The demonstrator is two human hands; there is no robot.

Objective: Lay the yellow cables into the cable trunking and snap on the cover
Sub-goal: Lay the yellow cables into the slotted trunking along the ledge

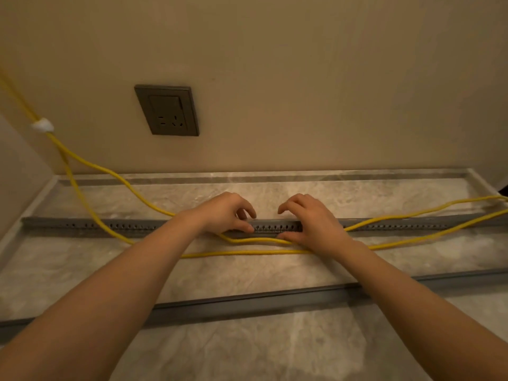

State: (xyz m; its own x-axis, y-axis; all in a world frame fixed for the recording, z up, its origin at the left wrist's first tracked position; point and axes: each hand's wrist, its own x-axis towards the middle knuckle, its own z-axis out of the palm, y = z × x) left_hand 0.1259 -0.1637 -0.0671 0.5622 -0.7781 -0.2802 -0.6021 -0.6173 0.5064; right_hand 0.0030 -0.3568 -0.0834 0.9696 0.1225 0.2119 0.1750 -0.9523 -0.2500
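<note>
On a marble table [275, 350] below a grey wall socket [167, 110], we see the left hand [226, 213] and right hand [312, 225] grip the slotted grey cable trunking [110, 225], fingers curled over its far wall and thumbs on its near side. The two yellow cables [247, 253] lie loose outside it, the right thumb touching one. The cover [247, 302] lies apart, nearer us. White tape [42, 125] binds the cables at left.
</note>
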